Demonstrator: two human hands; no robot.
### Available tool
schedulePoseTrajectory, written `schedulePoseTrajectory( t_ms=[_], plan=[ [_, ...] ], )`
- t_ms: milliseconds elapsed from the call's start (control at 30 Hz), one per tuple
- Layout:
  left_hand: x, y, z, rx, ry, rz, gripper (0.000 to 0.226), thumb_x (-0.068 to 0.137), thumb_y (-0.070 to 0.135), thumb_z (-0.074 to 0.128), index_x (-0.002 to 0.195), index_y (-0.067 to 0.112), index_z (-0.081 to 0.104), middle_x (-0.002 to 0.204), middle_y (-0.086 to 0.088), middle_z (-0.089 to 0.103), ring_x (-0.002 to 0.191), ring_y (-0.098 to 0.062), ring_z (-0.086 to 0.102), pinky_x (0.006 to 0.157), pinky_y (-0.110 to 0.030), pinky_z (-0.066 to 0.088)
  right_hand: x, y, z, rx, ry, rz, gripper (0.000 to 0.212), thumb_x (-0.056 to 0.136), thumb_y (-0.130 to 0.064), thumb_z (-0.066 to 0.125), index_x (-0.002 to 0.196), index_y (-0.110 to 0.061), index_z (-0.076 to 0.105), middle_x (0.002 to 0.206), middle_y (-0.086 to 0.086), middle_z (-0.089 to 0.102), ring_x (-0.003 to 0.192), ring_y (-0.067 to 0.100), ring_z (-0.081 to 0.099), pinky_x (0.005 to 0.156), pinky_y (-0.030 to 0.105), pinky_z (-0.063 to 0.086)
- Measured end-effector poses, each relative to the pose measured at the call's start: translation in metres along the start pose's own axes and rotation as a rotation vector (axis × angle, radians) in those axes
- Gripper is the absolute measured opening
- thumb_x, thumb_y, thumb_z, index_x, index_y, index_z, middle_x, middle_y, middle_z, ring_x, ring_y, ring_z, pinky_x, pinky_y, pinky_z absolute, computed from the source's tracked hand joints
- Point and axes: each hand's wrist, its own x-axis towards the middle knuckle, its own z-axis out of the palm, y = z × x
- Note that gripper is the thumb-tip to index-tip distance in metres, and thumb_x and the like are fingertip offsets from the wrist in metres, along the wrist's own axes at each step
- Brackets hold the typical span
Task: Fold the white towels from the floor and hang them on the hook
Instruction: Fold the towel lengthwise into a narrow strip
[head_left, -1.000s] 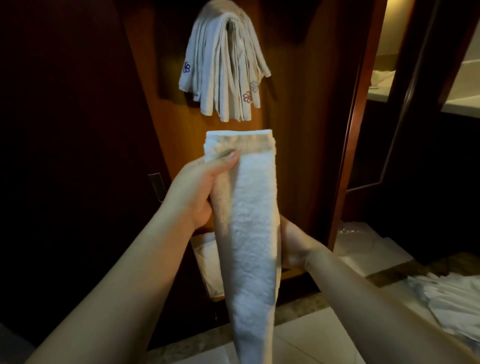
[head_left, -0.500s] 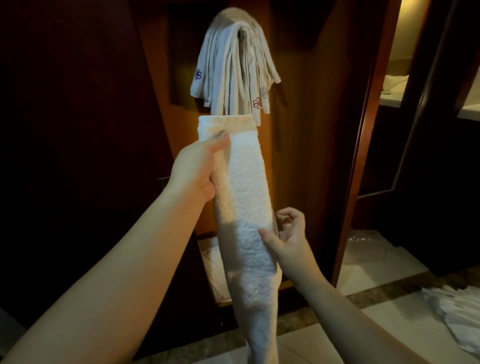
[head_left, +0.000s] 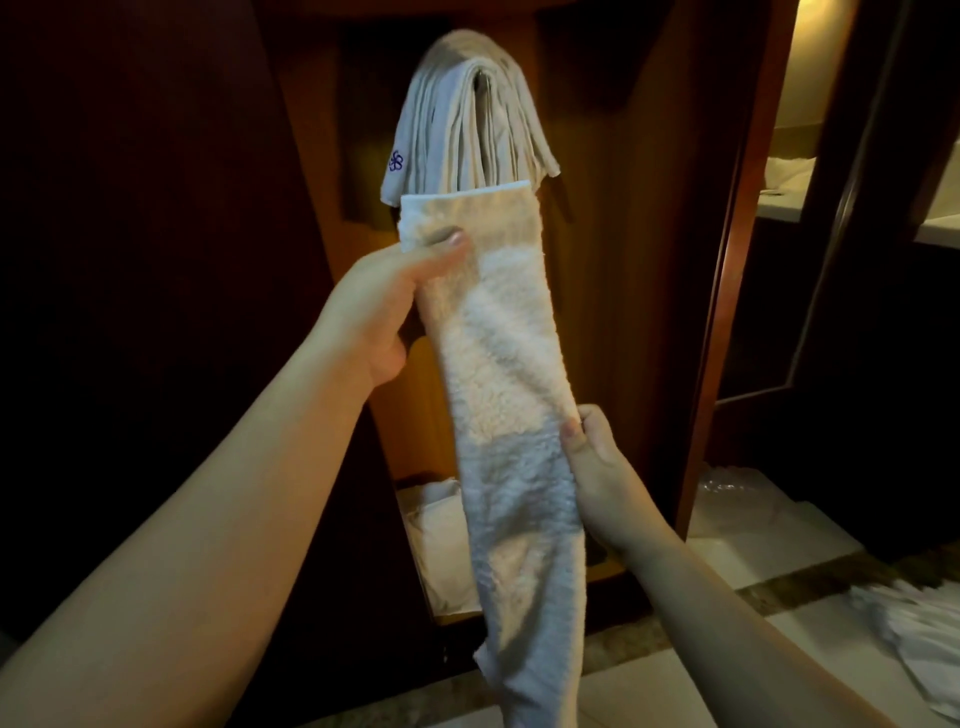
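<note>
A long white towel (head_left: 511, 395), folded into a narrow strip, hangs upright in front of me. My left hand (head_left: 379, 306) grips its upper left edge, thumb pressed on the front. My right hand (head_left: 597, 467) pinches its right edge about halfway down. Its top edge overlaps the bottom of several folded white towels (head_left: 467, 114) draped over the hook on the wooden panel; the hook itself is hidden under them. More white towels (head_left: 919, 634) lie in a loose pile on the floor at the lower right.
A wooden wall panel (head_left: 623, 260) stands behind the towel, with a dark door frame (head_left: 727, 322) to its right. A low wooden box with white cloth (head_left: 436, 545) sits at the panel's base. Pale floor tiles (head_left: 753, 545) lie to the right.
Both hands have lifted the strip higher, so its top now overlaps the hanging towels. My right hand went from loosely touching the towel's side to pinching its right edge.
</note>
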Motion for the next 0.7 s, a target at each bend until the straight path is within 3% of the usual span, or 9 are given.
schedulePoseTrajectory(
  t_ms=[100,267,367,433,500,533,567,633,700],
  plan=[
    [0.000,0.002,-0.002,-0.016,0.014,0.014,0.018,0.090,0.024,0.072,0.107,0.018,0.071,0.098,0.000,0.079,0.093,-0.019,0.076,0.072,-0.033,0.062,-0.001,-0.006,0.000,-0.077,0.095,-0.102,0.030,0.090,-0.073,0.036,0.091,-0.046,0.049,0.078,-0.013,0.059,0.070,0.009,0.059,0.059,0.034,0.051],
    [0.000,0.003,-0.004,-0.054,0.054,0.050,0.018,0.090,0.024,0.072,0.106,0.015,0.071,0.097,-0.002,0.079,0.091,-0.021,0.076,0.069,-0.033,0.063,0.000,-0.011,-0.005,-0.316,0.266,-0.412,0.023,0.098,-0.056,0.035,0.090,-0.037,0.047,0.064,0.000,0.049,0.055,0.020,0.049,0.046,0.030,0.034],
    [0.001,0.000,-0.002,-0.099,0.092,0.051,0.019,0.089,0.023,0.073,0.106,0.015,0.070,0.095,-0.001,0.079,0.089,-0.020,0.076,0.066,-0.032,0.062,0.001,-0.014,-0.006,-0.331,0.275,-0.412,0.018,0.097,-0.059,0.039,0.095,-0.043,0.047,0.072,0.003,0.056,0.054,0.019,0.052,0.044,0.030,0.035],
    [0.003,-0.004,0.000,-0.159,0.106,0.030,0.018,0.089,0.022,0.074,0.105,0.014,0.070,0.094,-0.002,0.079,0.088,-0.020,0.076,0.066,-0.034,0.063,0.002,-0.018,-0.005,-0.119,0.215,-0.305,0.032,0.087,-0.075,0.049,0.105,-0.048,0.047,0.082,-0.013,0.066,0.059,0.008,0.061,0.047,0.020,0.042],
    [0.007,-0.007,0.002,-0.215,0.104,-0.005,0.021,0.088,0.019,0.074,0.107,0.012,0.070,0.096,-0.005,0.079,0.090,-0.023,0.076,0.070,-0.041,0.063,0.005,-0.018,-0.008,0.046,0.061,-0.116,0.079,0.066,-0.085,0.063,0.126,-0.037,0.046,0.101,-0.027,0.071,0.084,0.000,0.071,0.062,0.014,0.053],
    [0.009,-0.010,0.003,-0.232,0.100,-0.026,0.022,0.087,0.018,0.074,0.108,0.011,0.070,0.096,-0.007,0.079,0.090,-0.025,0.076,0.070,-0.043,0.063,0.007,-0.017,-0.010,0.101,-0.055,0.014,0.096,0.057,-0.084,0.072,0.133,-0.029,0.048,0.108,-0.025,0.071,0.094,0.001,0.071,0.068,0.016,0.055],
    [0.013,-0.012,0.004,-0.240,0.096,-0.048,0.024,0.086,0.018,0.075,0.108,0.011,0.070,0.097,-0.008,0.078,0.090,-0.027,0.076,0.069,-0.044,0.063,0.008,-0.016,-0.013,0.186,-0.192,0.156,0.102,0.051,-0.076,0.082,0.132,-0.022,0.053,0.111,-0.016,0.074,0.100,0.008,0.072,0.072,0.021,0.058],
    [0.020,-0.018,0.007,-0.236,0.094,-0.088,0.027,0.085,0.018,0.077,0.109,0.010,0.070,0.096,-0.009,0.078,0.088,-0.028,0.076,0.066,-0.045,0.062,0.010,-0.013,-0.019,0.320,-0.431,0.389,0.091,0.048,-0.051,0.097,0.121,-0.009,0.064,0.110,0.006,0.076,0.102,0.023,0.073,0.077,0.030,0.059],
    [0.028,-0.024,0.009,-0.209,0.119,-0.111,0.030,0.083,0.019,0.079,0.110,0.011,0.070,0.094,-0.009,0.078,0.086,-0.028,0.077,0.064,-0.045,0.062,0.011,-0.007,-0.023,0.278,-0.533,0.525,0.076,0.057,-0.037,0.096,0.117,-0.003,0.065,0.106,0.011,0.076,0.099,0.025,0.073,0.077,0.032,0.059]
  ],
)
